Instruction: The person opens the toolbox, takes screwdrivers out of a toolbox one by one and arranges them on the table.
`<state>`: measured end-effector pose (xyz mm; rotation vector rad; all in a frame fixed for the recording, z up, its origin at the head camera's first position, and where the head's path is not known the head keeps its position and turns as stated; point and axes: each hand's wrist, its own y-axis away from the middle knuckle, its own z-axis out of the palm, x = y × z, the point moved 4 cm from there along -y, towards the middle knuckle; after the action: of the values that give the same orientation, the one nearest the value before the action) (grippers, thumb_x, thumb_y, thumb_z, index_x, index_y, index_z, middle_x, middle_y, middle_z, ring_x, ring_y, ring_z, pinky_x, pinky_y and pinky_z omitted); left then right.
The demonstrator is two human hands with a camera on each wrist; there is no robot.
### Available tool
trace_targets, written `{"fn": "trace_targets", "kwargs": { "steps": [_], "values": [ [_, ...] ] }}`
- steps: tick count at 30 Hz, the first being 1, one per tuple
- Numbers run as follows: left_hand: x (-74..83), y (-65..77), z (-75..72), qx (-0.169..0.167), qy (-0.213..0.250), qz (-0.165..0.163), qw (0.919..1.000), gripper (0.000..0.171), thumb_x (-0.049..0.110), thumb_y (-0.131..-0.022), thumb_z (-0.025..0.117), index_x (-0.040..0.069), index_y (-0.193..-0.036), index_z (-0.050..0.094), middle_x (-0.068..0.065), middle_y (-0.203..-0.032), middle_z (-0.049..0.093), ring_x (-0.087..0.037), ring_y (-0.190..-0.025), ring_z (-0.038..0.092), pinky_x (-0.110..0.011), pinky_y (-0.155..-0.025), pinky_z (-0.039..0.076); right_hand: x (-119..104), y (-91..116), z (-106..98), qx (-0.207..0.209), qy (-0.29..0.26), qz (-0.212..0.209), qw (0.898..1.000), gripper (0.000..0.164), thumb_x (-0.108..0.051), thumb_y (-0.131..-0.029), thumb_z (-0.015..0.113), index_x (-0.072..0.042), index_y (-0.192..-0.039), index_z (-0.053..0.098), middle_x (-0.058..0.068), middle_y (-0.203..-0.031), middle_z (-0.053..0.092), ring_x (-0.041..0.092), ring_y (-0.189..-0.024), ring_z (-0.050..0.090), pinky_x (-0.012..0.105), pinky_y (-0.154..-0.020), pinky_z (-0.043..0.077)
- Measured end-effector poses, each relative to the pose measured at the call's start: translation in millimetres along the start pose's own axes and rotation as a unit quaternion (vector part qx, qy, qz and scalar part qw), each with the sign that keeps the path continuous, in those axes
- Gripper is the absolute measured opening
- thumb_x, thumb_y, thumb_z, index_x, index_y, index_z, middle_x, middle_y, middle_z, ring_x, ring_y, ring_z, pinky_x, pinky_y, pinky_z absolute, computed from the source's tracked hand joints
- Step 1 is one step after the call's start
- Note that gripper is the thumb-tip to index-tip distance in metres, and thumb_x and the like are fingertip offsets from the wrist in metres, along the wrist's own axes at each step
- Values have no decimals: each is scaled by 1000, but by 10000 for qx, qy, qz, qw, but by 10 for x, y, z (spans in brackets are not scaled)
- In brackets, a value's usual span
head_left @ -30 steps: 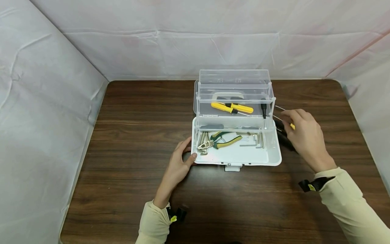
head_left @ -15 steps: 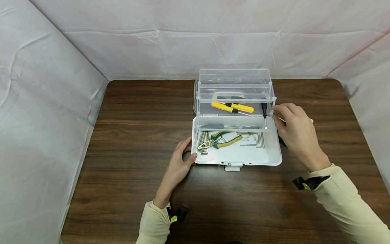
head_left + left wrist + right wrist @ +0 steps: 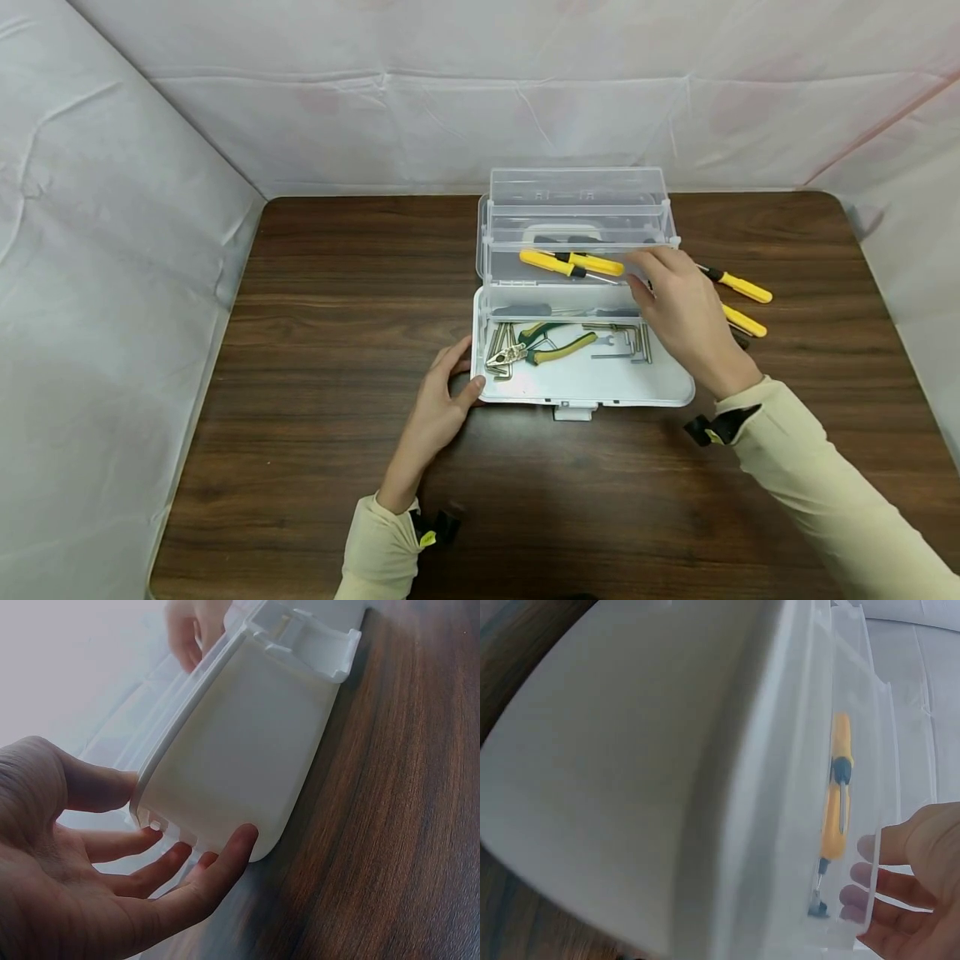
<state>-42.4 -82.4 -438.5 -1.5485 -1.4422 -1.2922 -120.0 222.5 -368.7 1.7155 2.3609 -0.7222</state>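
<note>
A white toolbox [image 3: 615,392] stands with its clear trays [image 3: 577,187] raised at the back. My left hand [image 3: 438,408] holds its front left corner; in the left wrist view the thumb lies on the rim and the fingers against the end wall. My right hand [image 3: 686,312] reaches over the right end of a tray, and its bent fingers [image 3: 900,889] show partly through the clear plastic. Yellow-handled screwdrivers [image 3: 596,265] lie in that tray. The black screwdriver there is mostly hidden behind my right hand. Combination pliers [image 3: 561,354] and hex keys [image 3: 647,343] lie in the bottom.
Right of the toolbox, two more yellow-handled screwdrivers [image 3: 746,289] lie on the brown wooden table [image 3: 360,317], beside a dark handle [image 3: 739,337]. The toolbox latch [image 3: 572,413] hangs at its front edge. White fabric walls [image 3: 450,125] rise behind and beside the table.
My right hand has let go of a yellow-handled screwdriver right of the toolbox and moved left over the tray's right end. My left hand stays at the corner.
</note>
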Motion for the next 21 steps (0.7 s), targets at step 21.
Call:
{"fn": "trace_targets", "kwargs": {
  "steps": [21],
  "values": [
    [27,-7,3,13,7,-53,10000,63,-2,-97,65,-2,-156,43,-20,-150,53,-39,-131,58,-55,-113,45,-34,-44,94,-430,172,-48,9989,35,0,-96,72,-7,-130,73,15,-119,72,36,-102,68,52,-73,57]
  ]
}}
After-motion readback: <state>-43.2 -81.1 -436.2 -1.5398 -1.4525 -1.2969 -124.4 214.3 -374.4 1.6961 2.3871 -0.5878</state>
